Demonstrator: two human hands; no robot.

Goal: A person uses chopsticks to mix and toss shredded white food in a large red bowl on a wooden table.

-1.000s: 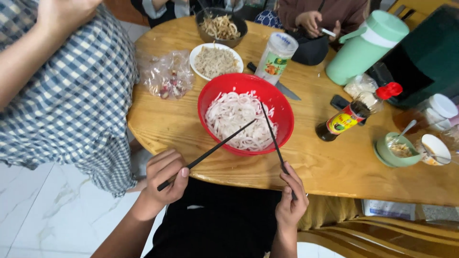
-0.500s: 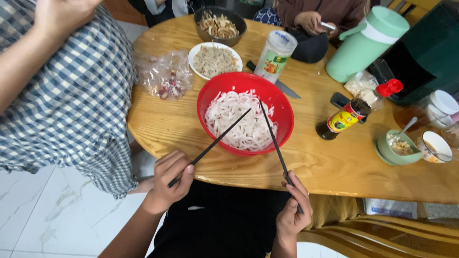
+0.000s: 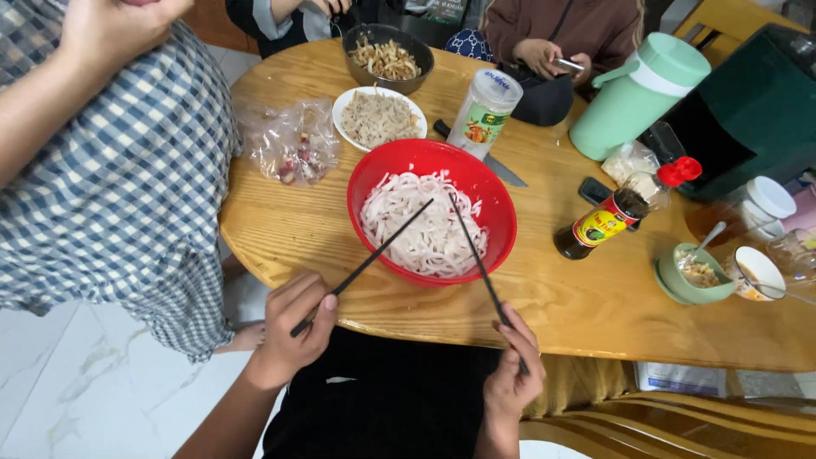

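Since half a second ago both chopstick tips have drawn slightly closer together over the noodles, and the hands have barely shifted. At far left stands a person in a checked shirt (image 3: pixel 110 195). The left hand (image 3: pixel 293 327) is curled closed around one black chopstick (image 3: pixel 365 265); the right hand (image 3: pixel 512 374) pinches a second chopstick (image 3: pixel 480 268), so there are two, both tips resting in the red bowl (image 3: pixel 501 229) of white noodles near the table's front edge. The round wooden table (image 3: pixel 280 229) stands on pale marble-patterned floor. Beyond lie one plastic bag (image 3: pixel 293 144), one white plate (image 3: pixel 340 106) of shredded food, one dark bowl (image 3: pixel 361 42), one clear jar (image 3: pixel 483 115), one dark sauce bottle (image 3: pixel 608 221), one green jug (image 3: pixel 633 98) and two small bowls at right.
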